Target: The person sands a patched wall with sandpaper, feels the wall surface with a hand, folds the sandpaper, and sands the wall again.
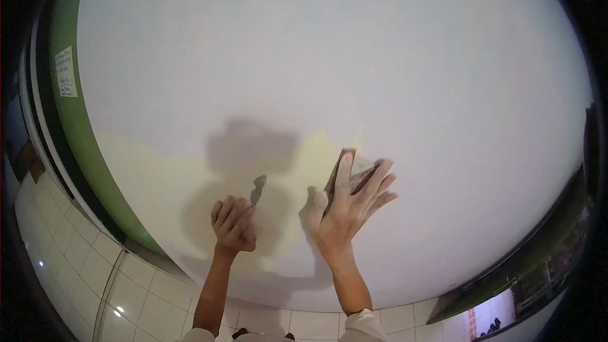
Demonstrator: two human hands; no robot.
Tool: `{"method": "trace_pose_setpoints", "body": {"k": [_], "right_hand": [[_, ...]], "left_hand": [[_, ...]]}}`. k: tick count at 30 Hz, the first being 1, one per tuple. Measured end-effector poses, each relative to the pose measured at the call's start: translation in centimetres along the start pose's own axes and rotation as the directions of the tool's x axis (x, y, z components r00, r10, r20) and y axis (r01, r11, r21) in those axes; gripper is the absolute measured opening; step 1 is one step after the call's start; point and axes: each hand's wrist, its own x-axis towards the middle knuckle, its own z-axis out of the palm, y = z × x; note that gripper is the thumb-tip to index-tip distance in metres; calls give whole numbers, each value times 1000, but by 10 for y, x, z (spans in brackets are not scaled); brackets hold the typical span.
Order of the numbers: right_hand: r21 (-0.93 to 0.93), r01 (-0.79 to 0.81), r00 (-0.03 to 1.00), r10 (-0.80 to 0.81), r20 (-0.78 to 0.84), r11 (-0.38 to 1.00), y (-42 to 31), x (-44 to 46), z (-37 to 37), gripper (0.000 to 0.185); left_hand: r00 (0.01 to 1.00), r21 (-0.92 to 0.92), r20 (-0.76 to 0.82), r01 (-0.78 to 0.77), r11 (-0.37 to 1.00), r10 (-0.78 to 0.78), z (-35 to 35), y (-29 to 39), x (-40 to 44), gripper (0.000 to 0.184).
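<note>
My right hand (342,215), dusty and pale, presses a dark brown sheet like folded sandpaper (365,178) against the white wall (380,63). Its fingers are spread over the sheet, whose edges show between them. Lower and to the left is my left hand (234,223), its fingers loosely bent and slightly apart, with nothing visible in it. It is near the wall; whether it touches cannot be told. Around both hands the wall has pale yellow patches (278,215). A small dark grey mark (258,189) shows just above my left hand.
A green strip (95,152) with a paper note (66,73) borders the wall at the left. Below lies a white tiled floor (139,275). At the lower right is a dark ledge (506,278) with a bright reflective panel (494,313).
</note>
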Motion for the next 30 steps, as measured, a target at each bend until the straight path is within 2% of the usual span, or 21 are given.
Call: {"method": "trace_pose_setpoints", "body": {"k": [2, 3, 4, 6, 8, 10, 12, 14, 17, 20, 21, 26, 28, 30], "right_hand": [[-21, -24, 1000, 24, -3, 999, 9, -29, 10, 55], [3, -79, 993, 78, 91, 997, 8, -40, 6, 54], [3, -80, 992, 79, 96, 997, 12, -56, 6, 54], [1, -3, 995, 3, 101, 1000, 23, -87, 14, 57], [-20, 4, 997, -2, 78, 1000, 26, -88, 19, 57], [-20, -70, 994, 72, 82, 997, 23, -82, 25, 53], [-92, -26, 999, 28, 24, 995, 24, -67, 29, 53], [2, -48, 998, 48, 28, 999, 10, -32, 13, 53], [-8, -17, 1000, 17, -26, 1000, -6, 25, -4, 53], [-3, 7, 999, -7, -38, 1000, -15, 42, -11, 53], [49, 0, 999, 3, -50, 999, -16, 40, -10, 54], [32, -15, 1000, 15, -17, 999, 0, -26, 11, 54], [58, -72, 994, 67, 91, 996, 5, -63, 15, 52], [39, -99, 990, 94, 110, 994, 18, -108, 22, 52]], "left_hand": [[1000, 19, 14, 3, 1000, -4, 0, -2, -2, 46], [1000, 41, 24, -2, 999, 1, 0, -2, -2, 47], [1000, 42, 27, 1, 999, -2, 1, -2, -3, 47], [1000, 20, 26, 5, 1000, -6, 0, -1, -1, 48], [1000, 31, 22, 4, 1000, -5, 2, -2, -3, 48], [999, 31, 33, 0, 1000, -1, -1, -2, -5, 48], [1000, 16, 24, 10, 1000, -10, 0, -2, -2, 50], [1000, -5, 8, 7, 1000, -7, 1, -3, 1, 50], [1000, -20, 5, 4, 1000, -4, 0, -4, -1, 52], [1000, -12, 9, 7, 1000, -7, 1, -4, -1, 52], [1000, -5, 12, 1, 1000, -1, 0, -5, -1, 52], [1000, -18, 14, 9, 1000, -8, -2, -6, -3, 52], [1000, -16, 16, 12, 1000, -11, -1, -5, -2, 52], [1000, -29, -18, 5, 1000, -6, 2, -7, -3, 53]]}}
